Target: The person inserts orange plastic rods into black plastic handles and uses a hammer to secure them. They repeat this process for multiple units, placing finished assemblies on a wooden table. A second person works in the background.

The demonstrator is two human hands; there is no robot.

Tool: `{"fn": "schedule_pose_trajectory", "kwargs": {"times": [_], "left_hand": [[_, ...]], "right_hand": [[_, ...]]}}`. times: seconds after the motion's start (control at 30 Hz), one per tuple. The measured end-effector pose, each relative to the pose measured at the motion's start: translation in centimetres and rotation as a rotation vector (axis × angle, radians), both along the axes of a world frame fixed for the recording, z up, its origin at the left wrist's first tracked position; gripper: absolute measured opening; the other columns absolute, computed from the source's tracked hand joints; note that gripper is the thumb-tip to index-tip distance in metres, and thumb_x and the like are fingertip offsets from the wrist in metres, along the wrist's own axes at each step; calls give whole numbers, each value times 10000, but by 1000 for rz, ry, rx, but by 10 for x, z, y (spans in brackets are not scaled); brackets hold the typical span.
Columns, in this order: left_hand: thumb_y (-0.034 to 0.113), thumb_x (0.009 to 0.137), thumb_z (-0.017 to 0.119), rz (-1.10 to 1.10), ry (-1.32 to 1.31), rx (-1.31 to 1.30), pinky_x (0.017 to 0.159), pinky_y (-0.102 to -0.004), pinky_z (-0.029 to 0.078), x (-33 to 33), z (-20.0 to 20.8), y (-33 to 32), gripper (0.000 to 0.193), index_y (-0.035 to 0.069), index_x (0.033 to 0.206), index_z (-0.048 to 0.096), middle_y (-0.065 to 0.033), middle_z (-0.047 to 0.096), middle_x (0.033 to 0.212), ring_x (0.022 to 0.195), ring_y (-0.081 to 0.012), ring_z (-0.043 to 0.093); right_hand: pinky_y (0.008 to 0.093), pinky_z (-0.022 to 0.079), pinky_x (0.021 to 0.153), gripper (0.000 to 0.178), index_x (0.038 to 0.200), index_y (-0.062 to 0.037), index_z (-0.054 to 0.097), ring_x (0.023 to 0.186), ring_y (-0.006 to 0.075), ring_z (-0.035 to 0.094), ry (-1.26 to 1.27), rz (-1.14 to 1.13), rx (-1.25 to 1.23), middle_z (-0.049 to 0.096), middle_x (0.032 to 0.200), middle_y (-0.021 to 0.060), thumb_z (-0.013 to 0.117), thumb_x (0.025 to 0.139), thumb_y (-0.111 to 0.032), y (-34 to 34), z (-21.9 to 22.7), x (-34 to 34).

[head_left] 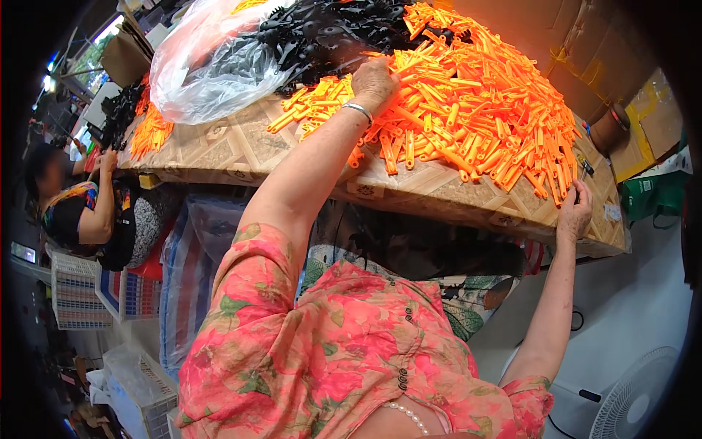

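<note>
A big heap of orange plastic sticks (475, 95) covers the far right of a table with a tan patterned cover (234, 146). Behind it lies a pile of black plastic parts (329, 33). My left hand (374, 82), a bracelet at its wrist, reaches up and rests on the heap where the orange sticks meet the black parts; its fingers are buried among them. My right hand (574, 212) is at the table's near right edge, fingers curled up against the lowest orange sticks. What it holds, if anything, is hidden.
A clear plastic bag (212, 66) lies on the table's left half, next to a smaller orange pile (150, 132). Another person (73, 205) sits at the left end. Cardboard boxes (585, 44) stand behind, a white fan (636, 399) at lower right, white baskets (80, 293) at lower left.
</note>
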State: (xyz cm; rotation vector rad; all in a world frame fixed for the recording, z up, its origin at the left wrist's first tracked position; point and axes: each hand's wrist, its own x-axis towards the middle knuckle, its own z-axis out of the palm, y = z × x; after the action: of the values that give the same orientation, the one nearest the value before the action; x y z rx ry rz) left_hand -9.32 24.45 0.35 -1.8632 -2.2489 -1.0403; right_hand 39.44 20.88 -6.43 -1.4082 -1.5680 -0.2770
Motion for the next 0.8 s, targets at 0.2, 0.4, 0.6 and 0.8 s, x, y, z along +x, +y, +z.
{"fn": "schedule_pose_trajectory", "kwargs": {"times": [0.2,0.4,0.6,0.8], "left_hand": [[255,822,701,-52,-189,177,818,-374,537,2,-5,-7,329,112,1118,696,-97,733,933,898,-258,695],[222,795,725,-87,-117,170,748,-326,547,-5,-5,-17,381,100,1153,682,-92,728,921,816,-211,701],[155,723,741,-136,75,424,699,-379,537,-55,-26,26,369,161,1090,701,-84,711,881,798,-248,688],[256,833,707,-174,93,195,915,-387,499,-88,-35,46,434,90,1225,621,-116,671,1171,1078,-291,637]], "right_hand": [[373,487,936,174,1025,-13,698,1093,287,617,-17,7,3,662,1142,136,583,926,-98,-2,-1,-7],[372,486,939,181,1032,-12,694,1090,288,619,-28,6,-7,660,1151,131,571,936,-105,-4,-1,-14],[367,485,889,175,1079,-30,625,1006,263,613,114,45,-139,640,1057,130,555,926,-77,-20,6,-29],[393,501,831,136,1017,-31,604,954,313,624,222,26,-87,623,970,148,562,938,-134,-17,12,-56]]}}
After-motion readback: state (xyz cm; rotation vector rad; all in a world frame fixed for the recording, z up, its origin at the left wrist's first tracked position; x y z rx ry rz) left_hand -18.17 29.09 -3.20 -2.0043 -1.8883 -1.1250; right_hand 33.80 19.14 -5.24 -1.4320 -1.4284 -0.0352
